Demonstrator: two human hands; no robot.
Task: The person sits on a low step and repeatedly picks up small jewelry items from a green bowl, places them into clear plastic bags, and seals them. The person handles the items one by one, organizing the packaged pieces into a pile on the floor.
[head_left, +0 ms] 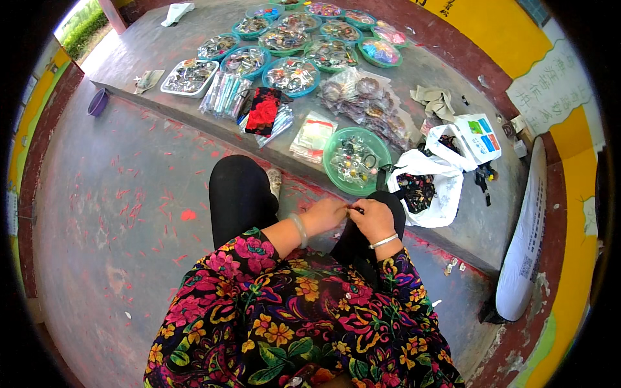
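Observation:
My left hand (325,215) and my right hand (373,218) meet above my knees, fingertips pinched together on a small dark item (353,209) too tiny to identify. A pale bangle circles my left wrist, a thin silver bracelet my right. Just beyond my hands a green round tray (333,145) of small packaged trinkets rests on the raised concrete ledge (162,45). An open white plastic bag (440,187) with dark small items lies to the right of my right hand. My floral sleeves and black trousers fill the lower middle.
Several blue and green round trays (291,75) and a white rectangular tray (189,77) of packaged trinkets line the ledge. A red-and-black pouch (263,110), clear packets (362,97), a purple bowl (97,102), and a long white sack (527,239) by the yellow wall are also here.

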